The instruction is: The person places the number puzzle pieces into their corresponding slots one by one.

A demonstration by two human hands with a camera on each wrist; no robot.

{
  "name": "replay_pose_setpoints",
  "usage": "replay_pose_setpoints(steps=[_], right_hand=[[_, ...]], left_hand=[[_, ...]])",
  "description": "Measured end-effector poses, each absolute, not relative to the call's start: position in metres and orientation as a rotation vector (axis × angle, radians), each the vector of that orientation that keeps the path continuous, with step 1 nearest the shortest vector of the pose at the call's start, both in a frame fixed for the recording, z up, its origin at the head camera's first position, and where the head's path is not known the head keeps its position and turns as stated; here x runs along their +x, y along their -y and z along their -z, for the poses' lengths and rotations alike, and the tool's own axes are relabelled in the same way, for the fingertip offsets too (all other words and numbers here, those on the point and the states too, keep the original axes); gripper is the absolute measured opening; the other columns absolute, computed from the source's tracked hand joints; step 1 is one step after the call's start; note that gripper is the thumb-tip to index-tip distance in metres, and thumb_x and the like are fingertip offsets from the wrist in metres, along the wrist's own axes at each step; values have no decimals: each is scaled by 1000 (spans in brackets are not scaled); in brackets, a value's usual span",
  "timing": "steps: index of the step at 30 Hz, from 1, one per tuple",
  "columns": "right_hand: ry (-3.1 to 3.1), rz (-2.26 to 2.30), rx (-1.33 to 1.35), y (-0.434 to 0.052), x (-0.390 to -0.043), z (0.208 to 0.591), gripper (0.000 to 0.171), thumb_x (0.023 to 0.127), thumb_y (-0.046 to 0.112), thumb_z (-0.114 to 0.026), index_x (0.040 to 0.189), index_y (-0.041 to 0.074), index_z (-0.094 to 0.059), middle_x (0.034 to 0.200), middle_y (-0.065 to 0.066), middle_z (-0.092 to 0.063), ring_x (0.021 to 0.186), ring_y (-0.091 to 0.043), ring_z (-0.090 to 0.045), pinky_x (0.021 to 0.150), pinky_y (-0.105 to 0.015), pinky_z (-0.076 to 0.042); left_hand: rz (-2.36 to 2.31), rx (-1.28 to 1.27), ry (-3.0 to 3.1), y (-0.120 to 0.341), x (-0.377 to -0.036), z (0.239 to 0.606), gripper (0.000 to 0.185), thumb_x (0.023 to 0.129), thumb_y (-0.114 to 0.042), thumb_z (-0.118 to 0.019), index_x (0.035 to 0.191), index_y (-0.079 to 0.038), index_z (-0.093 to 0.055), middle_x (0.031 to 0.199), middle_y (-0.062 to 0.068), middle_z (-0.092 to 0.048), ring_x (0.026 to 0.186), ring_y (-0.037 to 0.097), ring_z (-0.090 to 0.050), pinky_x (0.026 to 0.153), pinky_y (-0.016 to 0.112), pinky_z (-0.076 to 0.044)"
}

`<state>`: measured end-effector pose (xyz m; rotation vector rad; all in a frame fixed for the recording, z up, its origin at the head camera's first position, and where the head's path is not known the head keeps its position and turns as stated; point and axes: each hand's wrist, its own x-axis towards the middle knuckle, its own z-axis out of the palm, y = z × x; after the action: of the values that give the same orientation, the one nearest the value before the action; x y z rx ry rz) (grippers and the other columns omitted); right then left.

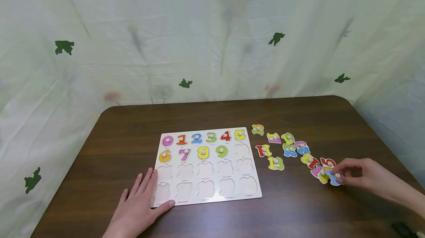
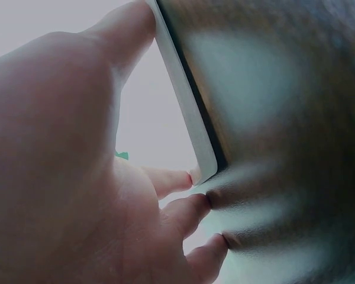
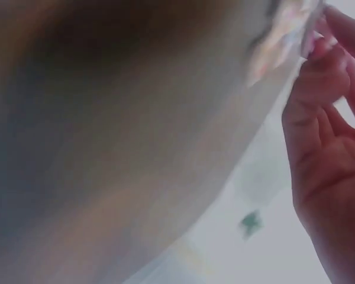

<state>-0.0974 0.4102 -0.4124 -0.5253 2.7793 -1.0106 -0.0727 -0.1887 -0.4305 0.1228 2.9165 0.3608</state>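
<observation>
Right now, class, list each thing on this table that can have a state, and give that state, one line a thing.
White wooden number puzzle board: flat on the table, top two rows hold 0 to 9, eleven slots empty.
Loose coloured number pieces: scattered right of the board, outside it.
Blue-and-yellow number piece: on the table, its knob pinched.
Left hand: flat, fingers pressing the board's corner.
Right hand: fingers curled, pinching that piece.

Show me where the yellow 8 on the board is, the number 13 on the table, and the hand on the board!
yellow 8 (image 1: pixel 203 152), head view, its middle by the knob.
number 13 (image 1: pixel 276 163), head view, its middle.
left hand (image 1: pixel 139 203), head view, back of the hand.
</observation>
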Motion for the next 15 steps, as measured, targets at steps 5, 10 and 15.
replay_pose_setpoints(steps=[5,10,15], right_hand=[[-2754,1138,-588,-354,-120,399,13,87,17,-77,97,24,-71,81,5,-62,66,-11,-56,52,-25,-47],[-2703,1180,-670,-292,-149,398,13,86,20,-79,92,25,-69,82,7,-63,68,-12,-58,57,-27,-51],[-2716,1149,-680,-245,-174,400,15,83,13,-79,87,23,-68,75,7,-63,68,-12,-58,59,-25,-48]], left_hand=[[-378,118,-2929,189,-72,430,119,75,-88,-44,155,-3,-24,161,19,-19,144,45,-15,102,75,-17],[-385,127,-2946,189,-71,431,117,76,-88,-44,156,-4,-25,161,17,-19,145,44,-15,102,75,-17],[-383,127,-2969,189,-69,432,115,77,-87,-45,155,-4,-26,161,17,-20,145,43,-16,102,75,-19]])
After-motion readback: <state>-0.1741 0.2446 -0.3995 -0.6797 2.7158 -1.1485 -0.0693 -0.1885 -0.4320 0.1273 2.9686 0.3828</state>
